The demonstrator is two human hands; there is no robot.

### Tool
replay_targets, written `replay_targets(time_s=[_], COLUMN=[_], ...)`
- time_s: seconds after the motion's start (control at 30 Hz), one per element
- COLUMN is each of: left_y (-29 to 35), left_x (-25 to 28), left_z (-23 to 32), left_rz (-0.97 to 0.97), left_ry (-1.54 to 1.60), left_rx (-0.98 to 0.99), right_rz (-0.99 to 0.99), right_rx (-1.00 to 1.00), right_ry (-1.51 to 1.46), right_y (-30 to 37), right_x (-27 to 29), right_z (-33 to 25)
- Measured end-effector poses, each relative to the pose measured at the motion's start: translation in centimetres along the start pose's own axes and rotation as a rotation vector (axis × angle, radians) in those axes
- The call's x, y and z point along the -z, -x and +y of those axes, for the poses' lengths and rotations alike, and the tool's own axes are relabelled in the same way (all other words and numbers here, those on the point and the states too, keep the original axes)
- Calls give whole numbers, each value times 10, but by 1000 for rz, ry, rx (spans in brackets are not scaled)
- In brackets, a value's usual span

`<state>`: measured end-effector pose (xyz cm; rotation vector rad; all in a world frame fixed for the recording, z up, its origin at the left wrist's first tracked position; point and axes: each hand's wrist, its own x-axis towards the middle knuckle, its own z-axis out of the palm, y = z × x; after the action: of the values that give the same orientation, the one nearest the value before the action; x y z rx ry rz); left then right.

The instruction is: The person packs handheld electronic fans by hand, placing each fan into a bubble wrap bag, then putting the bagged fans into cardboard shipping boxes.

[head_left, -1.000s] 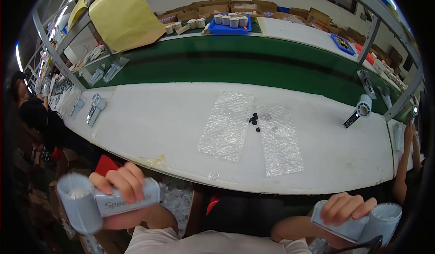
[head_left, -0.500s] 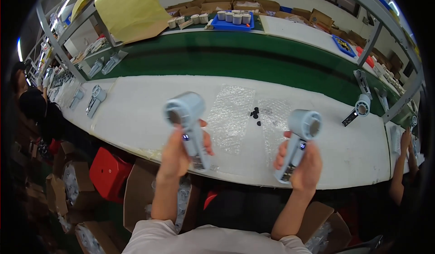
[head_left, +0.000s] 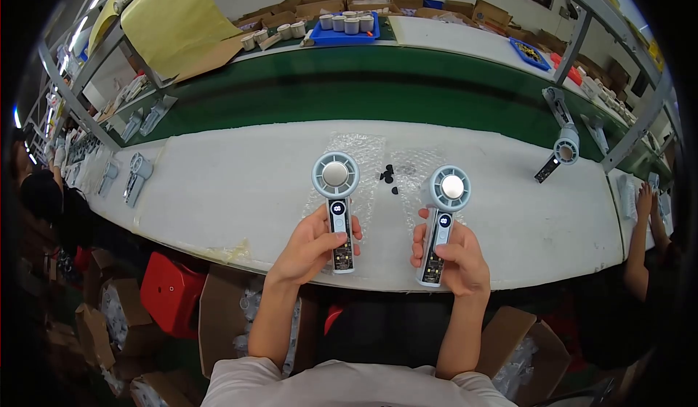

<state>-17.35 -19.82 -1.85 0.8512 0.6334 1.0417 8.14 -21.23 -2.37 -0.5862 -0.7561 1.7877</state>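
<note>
A light-blue handheld fan (head_left: 335, 178) is upright in my left hand (head_left: 309, 246), whose fingers wrap round its handle. The thumb presses on the front of that handle, below a small lit display. My right hand (head_left: 459, 258) grips a second handheld fan (head_left: 449, 189) the same way, its thumb also on the handle front. Both round heads face me, each with a silvery disc in the middle, and both lower handles show bare circuitry. Behind the fans, bubble wrap (head_left: 358, 149) lies on the white worktable (head_left: 233, 182), beside several small black pieces (head_left: 388, 174).
Another fan (head_left: 566, 149) lies at the table's right, near a co-worker's hands (head_left: 646, 200). More fans (head_left: 138, 174) rest at the left. A blue tray (head_left: 343, 36) holds white cups on the far shelf. A red stool (head_left: 171, 291) and open cartons (head_left: 218, 320) stand below the front edge.
Both fans have turned so their heads and displays face me. They have come closer together, and the thumbs now lie on the handle fronts. The whole view has shifted slightly.
</note>
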Motion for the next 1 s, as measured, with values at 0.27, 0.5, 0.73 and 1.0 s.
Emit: replay_targets(time_s=[0.27, 0.5, 0.73, 1.0], left_y=[-7, -36, -39, -153], left_x=[5, 19, 14, 60], left_z=[-1, -14, 6, 29], left_rz=[-10, 433, 305, 325], left_ry=[-292, -1336, -1573, -1694], left_rx=[-71, -361, -189, -754], right_rz=[49, 307, 365, 321], right_rx=[43, 217, 471, 348], right_ry=[303, 1337, 1832, 1755], right_y=[-1, -22, -15, -92], right_x=[-7, 11, 25, 52], right_z=[-15, -15, -7, -43])
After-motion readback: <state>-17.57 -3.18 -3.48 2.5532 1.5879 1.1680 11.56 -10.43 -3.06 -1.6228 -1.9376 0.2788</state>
